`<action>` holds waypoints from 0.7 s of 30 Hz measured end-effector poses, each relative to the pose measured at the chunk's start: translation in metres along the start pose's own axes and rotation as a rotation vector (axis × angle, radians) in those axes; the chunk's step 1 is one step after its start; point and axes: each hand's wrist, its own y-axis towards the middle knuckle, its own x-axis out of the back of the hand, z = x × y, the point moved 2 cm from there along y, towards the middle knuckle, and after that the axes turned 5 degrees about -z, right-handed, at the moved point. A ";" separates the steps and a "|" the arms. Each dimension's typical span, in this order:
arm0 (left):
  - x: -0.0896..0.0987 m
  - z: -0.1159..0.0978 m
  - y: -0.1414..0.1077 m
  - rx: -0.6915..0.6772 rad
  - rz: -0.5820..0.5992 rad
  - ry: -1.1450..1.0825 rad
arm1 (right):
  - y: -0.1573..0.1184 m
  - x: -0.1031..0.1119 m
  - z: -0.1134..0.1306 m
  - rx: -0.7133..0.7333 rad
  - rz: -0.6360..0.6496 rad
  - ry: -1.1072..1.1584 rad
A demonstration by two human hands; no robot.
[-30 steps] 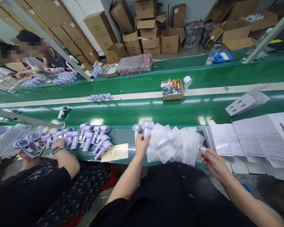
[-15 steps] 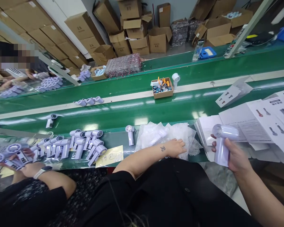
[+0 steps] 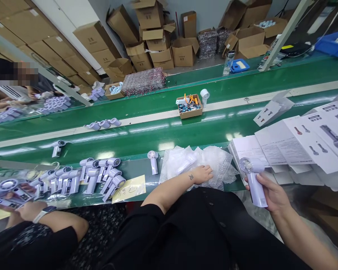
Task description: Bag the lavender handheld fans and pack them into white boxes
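My right hand (image 3: 274, 195) is wrapped round the handle of a lavender handheld fan (image 3: 257, 191), its round head upward, in front of the white cartons. My left hand (image 3: 203, 174) lies on a pile of clear bubble-wrap bags (image 3: 222, 161), its fingers stretched out over them and partly bunched. Inside the bags a lavender shape (image 3: 186, 165) shows through faintly. Another handheld fan (image 3: 153, 163) lies on the bench just left of the pile.
Several fans (image 3: 91, 182) lie at left beside a yellow handwritten note (image 3: 131, 189). A co-worker's hands (image 3: 28, 210) hold fans at far left. Printed white cartons (image 3: 287, 150) are stacked at right. A small box of parts (image 3: 190, 112) stands across the green conveyor (image 3: 146, 135).
My right hand has drawn the fan slightly nearer to my body and tilted it. My left hand stays on the bags, its fingers a little less spread. The view has shifted slightly.
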 end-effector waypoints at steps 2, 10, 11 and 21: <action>-0.007 0.002 -0.005 -0.010 -0.049 -0.001 | 0.000 -0.001 -0.005 0.015 -0.003 -0.028; 0.012 0.016 -0.011 0.440 -0.115 -0.382 | -0.009 -0.004 -0.013 -0.028 0.121 -0.093; 0.019 0.017 -0.010 0.537 -0.180 -0.497 | -0.013 -0.009 -0.012 -0.043 0.174 -0.096; 0.073 -0.005 -0.004 0.914 -0.494 -1.481 | -0.027 -0.082 -0.015 -0.097 0.526 -0.139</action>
